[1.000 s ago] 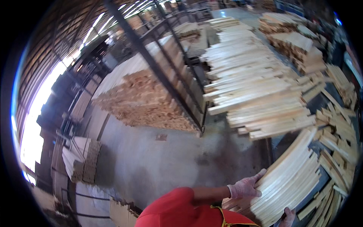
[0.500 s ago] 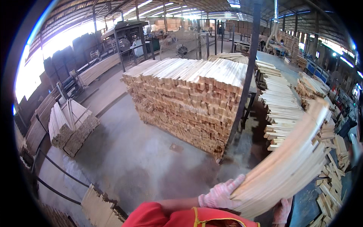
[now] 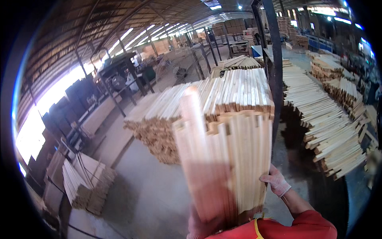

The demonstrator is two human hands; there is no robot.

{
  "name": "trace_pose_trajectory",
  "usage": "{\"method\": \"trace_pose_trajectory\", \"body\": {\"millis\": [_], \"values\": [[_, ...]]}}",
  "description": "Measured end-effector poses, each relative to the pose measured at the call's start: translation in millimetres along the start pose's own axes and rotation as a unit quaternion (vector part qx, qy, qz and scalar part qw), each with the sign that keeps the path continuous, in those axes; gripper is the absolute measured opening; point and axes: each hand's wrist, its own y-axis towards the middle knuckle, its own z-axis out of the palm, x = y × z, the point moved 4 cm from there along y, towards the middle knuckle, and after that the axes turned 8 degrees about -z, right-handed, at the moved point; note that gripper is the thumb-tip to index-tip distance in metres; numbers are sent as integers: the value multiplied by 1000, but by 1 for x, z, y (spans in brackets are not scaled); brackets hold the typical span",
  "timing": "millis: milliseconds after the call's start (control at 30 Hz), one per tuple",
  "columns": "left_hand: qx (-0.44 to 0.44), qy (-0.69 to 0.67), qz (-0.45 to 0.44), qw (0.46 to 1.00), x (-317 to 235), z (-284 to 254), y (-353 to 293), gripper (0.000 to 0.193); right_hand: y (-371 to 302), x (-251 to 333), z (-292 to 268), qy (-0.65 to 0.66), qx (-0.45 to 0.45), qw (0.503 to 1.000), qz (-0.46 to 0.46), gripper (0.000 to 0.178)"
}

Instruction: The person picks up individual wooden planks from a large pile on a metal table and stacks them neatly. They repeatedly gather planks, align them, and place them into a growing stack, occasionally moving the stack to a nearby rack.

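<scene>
A wide bundle of pale wooden strips stands nearly upright in front of me, its far ends close to the top of a big stack of strips. My right hand, in a pale knitted glove, is closed on the bundle's right edge, thumb on the near face. Low at the bundle's left edge is my left hand, blurred and partly cut off, gripping that side. One strip on the left juts above the others. A reddish shadow falls across the lower part of the bundle.
A dark metal post rises right of the stack. Farther right lies a long row of strips. A smaller bundle of boards rests on the floor at left. Behind the stack stands a large fan.
The bundle has swung from the right to in front of me, beside the stack, and now stands more upright. Both hands moved with it. My view has turned right.
</scene>
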Motion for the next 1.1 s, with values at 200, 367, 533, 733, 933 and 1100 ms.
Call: {"method": "trace_pose_trajectory", "body": {"millis": [200,367,533,733,933,1100], "values": [[-84,-139,10,987,-61,-53,107,123,169,22,102,-109,165,980,24,79],[-87,-27,73,993,-161,-108,233,125,320,33,156,-166,254,952,-43,89],[7,-80,85,993,-224,-135,410,70,462,75,187,-328,225,912,-104,46],[218,-142,-6,965,-193,-107,684,64,564,89,172,-376,100,921,-24,39],[187,263,-60,944,-118,-24,771,87,504,72,140,-735,79,665,-100,74],[258,92,-85,958,-102,-29,780,87,314,144,108,-661,29,748,-62,72]]}}
